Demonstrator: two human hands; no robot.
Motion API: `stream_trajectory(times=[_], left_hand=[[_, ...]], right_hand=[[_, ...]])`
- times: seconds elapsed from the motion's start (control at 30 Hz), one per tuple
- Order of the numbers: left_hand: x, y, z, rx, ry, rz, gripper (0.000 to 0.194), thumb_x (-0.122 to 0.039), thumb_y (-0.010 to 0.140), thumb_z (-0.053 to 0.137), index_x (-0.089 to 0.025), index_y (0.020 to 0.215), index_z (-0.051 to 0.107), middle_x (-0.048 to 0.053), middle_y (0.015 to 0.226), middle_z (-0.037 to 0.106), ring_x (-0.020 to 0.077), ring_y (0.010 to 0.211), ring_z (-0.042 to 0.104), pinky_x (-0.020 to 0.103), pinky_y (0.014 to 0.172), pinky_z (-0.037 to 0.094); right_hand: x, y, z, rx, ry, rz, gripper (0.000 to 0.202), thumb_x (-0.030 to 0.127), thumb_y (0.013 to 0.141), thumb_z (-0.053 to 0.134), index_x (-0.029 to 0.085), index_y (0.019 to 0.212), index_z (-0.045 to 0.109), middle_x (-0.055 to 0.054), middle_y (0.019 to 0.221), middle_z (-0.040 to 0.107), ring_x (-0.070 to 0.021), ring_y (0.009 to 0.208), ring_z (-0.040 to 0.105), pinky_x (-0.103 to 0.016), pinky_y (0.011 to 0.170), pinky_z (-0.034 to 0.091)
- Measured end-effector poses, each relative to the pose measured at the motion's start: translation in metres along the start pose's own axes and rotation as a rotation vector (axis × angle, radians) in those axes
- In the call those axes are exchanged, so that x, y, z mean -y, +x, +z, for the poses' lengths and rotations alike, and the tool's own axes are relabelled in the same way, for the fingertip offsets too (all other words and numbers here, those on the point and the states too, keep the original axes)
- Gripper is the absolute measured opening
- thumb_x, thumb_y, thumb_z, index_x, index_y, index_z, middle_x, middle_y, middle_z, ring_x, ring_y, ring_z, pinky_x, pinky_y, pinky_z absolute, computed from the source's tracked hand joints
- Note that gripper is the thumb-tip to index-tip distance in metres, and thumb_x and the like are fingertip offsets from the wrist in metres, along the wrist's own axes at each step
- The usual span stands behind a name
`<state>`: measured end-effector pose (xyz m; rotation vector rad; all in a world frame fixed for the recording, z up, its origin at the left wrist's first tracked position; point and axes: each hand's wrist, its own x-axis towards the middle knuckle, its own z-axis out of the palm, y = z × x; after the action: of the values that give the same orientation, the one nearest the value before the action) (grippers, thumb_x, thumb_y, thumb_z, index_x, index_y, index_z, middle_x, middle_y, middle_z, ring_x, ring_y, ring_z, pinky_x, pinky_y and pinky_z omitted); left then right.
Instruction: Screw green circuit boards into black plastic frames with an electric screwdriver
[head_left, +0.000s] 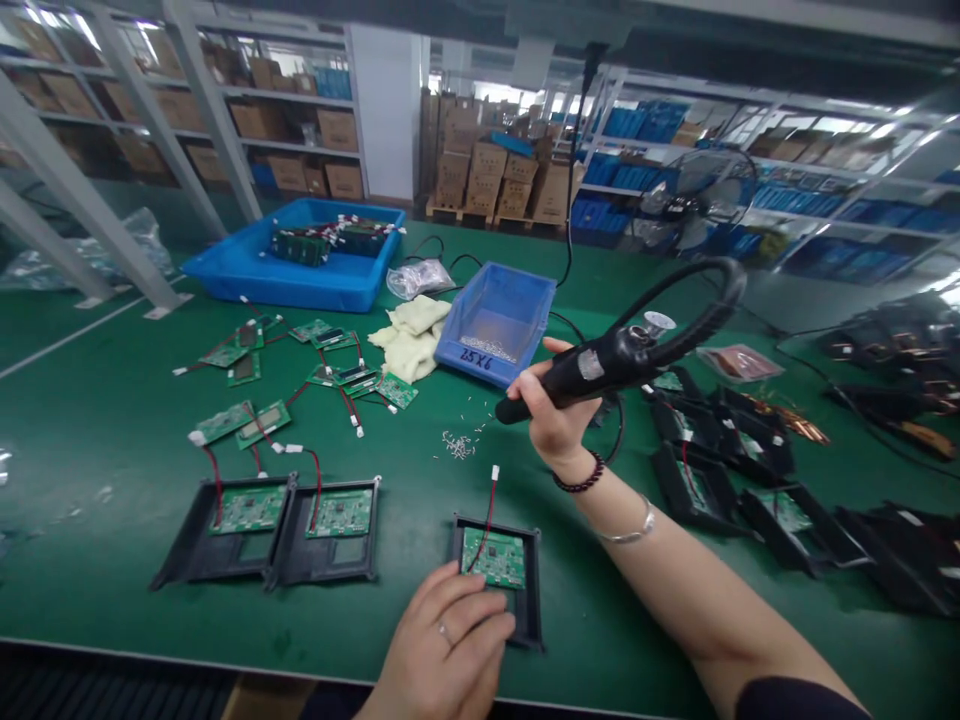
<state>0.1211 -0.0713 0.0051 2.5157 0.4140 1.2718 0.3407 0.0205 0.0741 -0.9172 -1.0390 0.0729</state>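
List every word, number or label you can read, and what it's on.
"25X6", in black on the front of the blue bin; first character slightly unclear.
Pale sticker on the black tool in the right hand: too blurred to read.
Cardboard boxes behind: any print is too small to read.

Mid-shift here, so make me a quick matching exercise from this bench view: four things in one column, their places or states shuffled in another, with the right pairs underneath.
Things
1. Right hand
2. Left hand
3. Loose screws
4. Cream cloth

Places or states
A. Lying beside the small blue bin
B. Scattered in a little pile on the green tabletop
C. Fingers over part of a black case that has a circuit board in it
D. Gripping a black corded tool

Pairs: 1-D; 2-C; 3-B; 4-A
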Motion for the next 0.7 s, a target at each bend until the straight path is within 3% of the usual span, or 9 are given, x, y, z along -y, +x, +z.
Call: stream_trajectory(times=[0.2, 0.3, 0.4, 0.57, 0.7], left_hand=[[0.002, 0.004, 0.000, -0.057, -0.065, -0.024, 0.024, -0.005, 0.086, 0.052, -0.019, 0.099, 0.068, 0.003, 0.087, 0.077, 0.0165, 0.085, 0.072, 0.034, 0.093, 0.056], [0.002, 0.008, -0.006, -0.066, -0.074, -0.069, 0.023, -0.005, 0.087, 0.054, -0.019, 0.100, 0.068, 0.003, 0.087, 0.077, 0.0169, 0.086, 0.071, 0.035, 0.095, 0.055], [0.006, 0.017, -0.014, -0.157, -0.013, -0.163, 0.020, -0.007, 0.090, 0.055, -0.020, 0.100, 0.067, 0.002, 0.083, 0.076, 0.0165, 0.081, 0.071, 0.034, 0.091, 0.056], [0.011, 0.043, -0.021, -0.205, 0.042, -0.278, 0.012, -0.025, 0.097, 0.059, -0.018, 0.103, 0.067, 0.004, 0.086, 0.075, 0.0194, 0.083, 0.070, 0.035, 0.083, 0.058], [0.007, 0.054, -0.014, -0.193, 0.016, -0.215, 0.023, -0.036, 0.097, 0.060, -0.016, 0.104, 0.068, 0.006, 0.089, 0.075, 0.0202, 0.085, 0.070, 0.035, 0.082, 0.057]], right_hand=[[0.009, -0.005, 0.002, 0.041, 0.035, -0.010, 0.032, 0.025, 0.081, 0.070, 0.025, 0.111, 0.059, 0.008, 0.061, 0.062, -0.0155, 0.047, 0.059, -0.033, 0.052, 0.051], [0.039, -0.001, -0.004, 0.048, 0.069, -0.036, 0.033, 0.031, 0.081, 0.071, 0.030, 0.112, 0.059, 0.008, 0.061, 0.060, -0.0156, 0.046, 0.058, -0.033, 0.050, 0.050], [0.085, 0.002, -0.016, 0.042, 0.154, -0.056, 0.034, 0.038, 0.079, 0.075, 0.034, 0.111, 0.063, 0.008, 0.059, 0.056, -0.0151, 0.042, 0.051, -0.035, 0.047, 0.049], [0.150, -0.012, -0.053, 0.073, 0.229, 0.172, 0.039, 0.040, 0.077, 0.081, 0.037, 0.111, 0.064, 0.006, 0.059, 0.050, -0.0154, 0.042, 0.041, -0.039, 0.046, 0.044], [0.165, -0.031, -0.075, 0.026, 0.260, 0.321, 0.032, 0.043, 0.084, 0.075, 0.040, 0.112, 0.061, 0.007, 0.056, 0.043, -0.0140, 0.039, 0.036, -0.040, 0.046, 0.041]])
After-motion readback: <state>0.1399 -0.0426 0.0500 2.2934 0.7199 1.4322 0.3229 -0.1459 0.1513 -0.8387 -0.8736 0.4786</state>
